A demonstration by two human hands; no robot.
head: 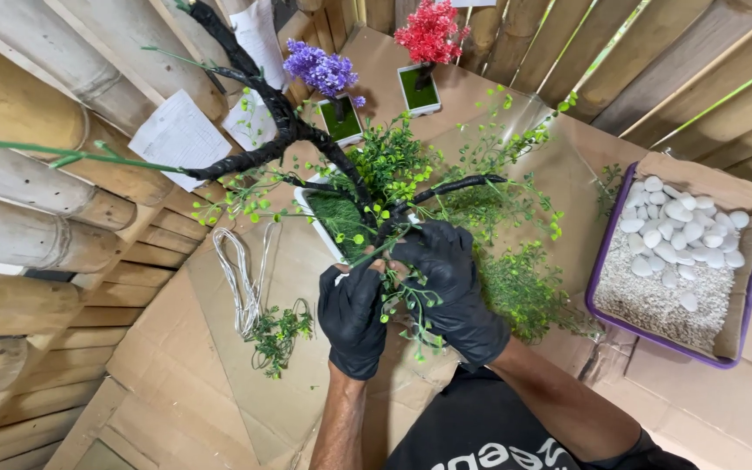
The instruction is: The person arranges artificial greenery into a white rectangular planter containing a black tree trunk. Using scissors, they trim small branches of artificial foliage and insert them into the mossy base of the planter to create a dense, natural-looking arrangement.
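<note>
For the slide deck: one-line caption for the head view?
Gloved left hand and right hand hold a green sprig by an artificial tree's black branches.

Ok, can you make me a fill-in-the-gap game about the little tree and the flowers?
1. Both hands, the left hand and the right hand, wear ____ gloves.
2. The purple tray on the right holds white ____.
3. The small white pot with red flowers stands beside a small white pot with ____ flowers.
4. The black twisted artificial tree stands in a ____ rectangular pot.

Missing words: black; pebbles; purple; white
</note>
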